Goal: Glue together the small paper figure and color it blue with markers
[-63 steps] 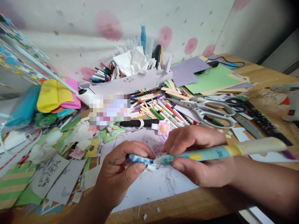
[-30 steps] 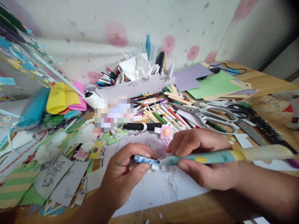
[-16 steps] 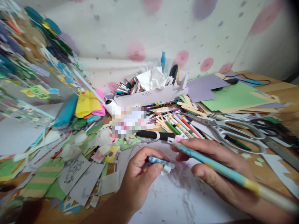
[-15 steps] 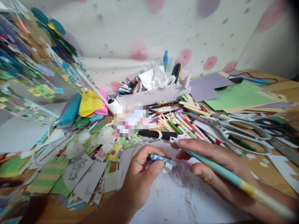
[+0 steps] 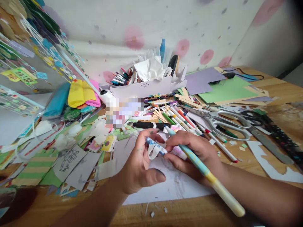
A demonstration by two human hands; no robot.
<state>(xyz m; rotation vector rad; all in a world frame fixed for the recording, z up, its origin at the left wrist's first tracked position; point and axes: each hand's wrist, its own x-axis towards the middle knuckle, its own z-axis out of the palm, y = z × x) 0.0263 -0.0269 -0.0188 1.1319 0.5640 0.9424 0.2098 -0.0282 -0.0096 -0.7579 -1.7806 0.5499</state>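
A small white paper piece with blue patches (image 5: 155,147), rolled or folded with a loose white loop, lies between my hands. My left hand (image 5: 142,167) has its thumb spread away from the piece, while its bent fingers stay behind the far end. My right hand (image 5: 196,154) holds a light blue and yellow marker (image 5: 203,170), its blue tip pointing up and away. The right thumb and fingertips also pinch the near right end of the paper piece. Beneath lies a stained white sheet (image 5: 142,192). Pink-tinted paper (image 5: 178,153) shows behind the right fingers.
Metal scissors (image 5: 227,126) and scattered markers (image 5: 182,119) lie to the right. A black pen (image 5: 149,125) is just beyond my hands. Paper scraps (image 5: 75,160) cover the left side. A white box (image 5: 142,90) of pens and tissue stands behind, and a strung decoration (image 5: 47,53) hangs left.
My right hand has come left to the paper piece, swinging the marker steeper. My left thumb has lifted off the piece. The camera view has shifted a little.
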